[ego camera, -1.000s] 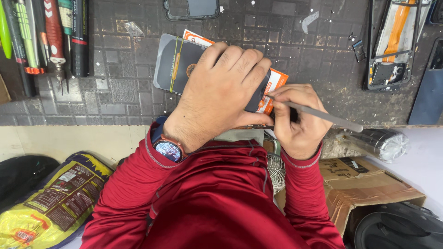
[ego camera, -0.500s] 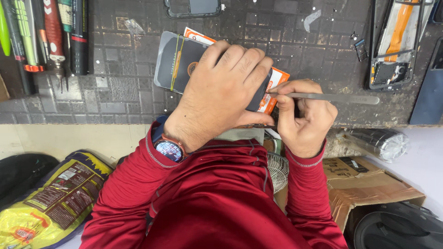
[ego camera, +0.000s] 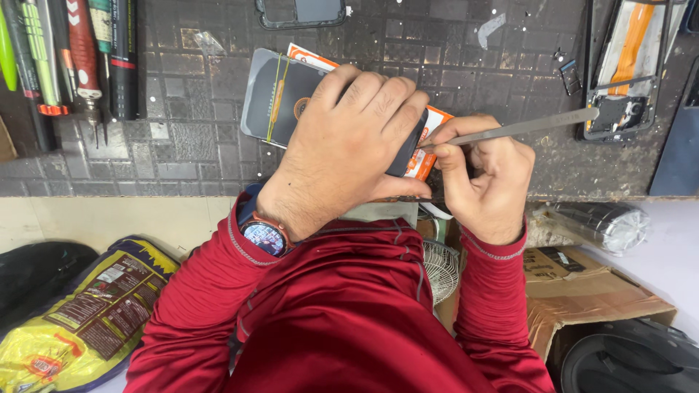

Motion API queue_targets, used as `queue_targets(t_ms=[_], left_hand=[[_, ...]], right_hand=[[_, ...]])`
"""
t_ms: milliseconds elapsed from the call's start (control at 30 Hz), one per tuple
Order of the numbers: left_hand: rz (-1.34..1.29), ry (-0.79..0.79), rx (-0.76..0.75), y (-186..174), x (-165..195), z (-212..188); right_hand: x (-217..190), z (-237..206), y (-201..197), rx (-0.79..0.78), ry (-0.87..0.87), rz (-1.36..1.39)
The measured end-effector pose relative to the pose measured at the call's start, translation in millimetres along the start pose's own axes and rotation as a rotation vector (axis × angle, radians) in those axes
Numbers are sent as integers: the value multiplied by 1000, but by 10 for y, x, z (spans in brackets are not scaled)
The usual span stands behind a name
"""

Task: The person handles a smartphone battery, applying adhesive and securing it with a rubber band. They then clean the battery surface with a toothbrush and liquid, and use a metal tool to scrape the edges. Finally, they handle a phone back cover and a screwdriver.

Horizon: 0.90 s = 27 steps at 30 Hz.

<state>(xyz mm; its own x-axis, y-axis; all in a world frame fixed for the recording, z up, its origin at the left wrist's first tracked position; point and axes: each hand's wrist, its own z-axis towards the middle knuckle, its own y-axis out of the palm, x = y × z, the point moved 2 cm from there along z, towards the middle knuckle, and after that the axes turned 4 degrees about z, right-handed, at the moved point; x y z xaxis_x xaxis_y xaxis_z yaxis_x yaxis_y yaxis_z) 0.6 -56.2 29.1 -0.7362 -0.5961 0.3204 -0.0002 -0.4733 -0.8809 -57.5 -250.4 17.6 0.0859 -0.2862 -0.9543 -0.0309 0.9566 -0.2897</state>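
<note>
A dark phone (ego camera: 280, 98) with a yellow band around it lies tilted on the dark gridded work mat (ego camera: 182, 145), on top of an orange and white card (ego camera: 424, 164). My left hand (ego camera: 349, 145), with a watch on its wrist, covers the phone's near half and holds it down. My right hand (ego camera: 484, 178) pinches a thin metal pry tool (ego camera: 524, 127). The tool's tip touches the phone's right edge, beside my left fingertips. The handle points up and to the right.
Screwdrivers and pens (ego camera: 80, 58) lie at the mat's top left. An opened phone frame with an orange ribbon (ego camera: 626, 65) is at the top right, and another phone (ego camera: 300, 11) at the top edge. Below the bench are a cardboard box (ego camera: 582, 291), a yellow bag (ego camera: 73, 327) and a small fan (ego camera: 440, 269).
My right hand has turned the metal tool, so its handle swung from lower right up to upper right, and the tip stays at the phone's edge. My left hand has stayed on the phone.
</note>
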Motion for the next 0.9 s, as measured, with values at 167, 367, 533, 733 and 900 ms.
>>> queue_targets(t_ms=[167, 367, 533, 733, 900], left_hand=[[-15, -1, -11, 0, -4, -1], [-14, -3, 1, -6, -8, 2], [-9, -2, -4, -10, -16, 2], [-19, 1, 2, -12, -8, -4], [-17, -4, -1, -8, -5, -5]], right_hand=[[-4, 41, -27, -19, 49, -42], [-24, 15, -16, -68, -29, 7], [26, -33, 32, 86, 51, 51], [33, -50, 52, 94, 44, 0], [34, -54, 55, 103, 56, -20]])
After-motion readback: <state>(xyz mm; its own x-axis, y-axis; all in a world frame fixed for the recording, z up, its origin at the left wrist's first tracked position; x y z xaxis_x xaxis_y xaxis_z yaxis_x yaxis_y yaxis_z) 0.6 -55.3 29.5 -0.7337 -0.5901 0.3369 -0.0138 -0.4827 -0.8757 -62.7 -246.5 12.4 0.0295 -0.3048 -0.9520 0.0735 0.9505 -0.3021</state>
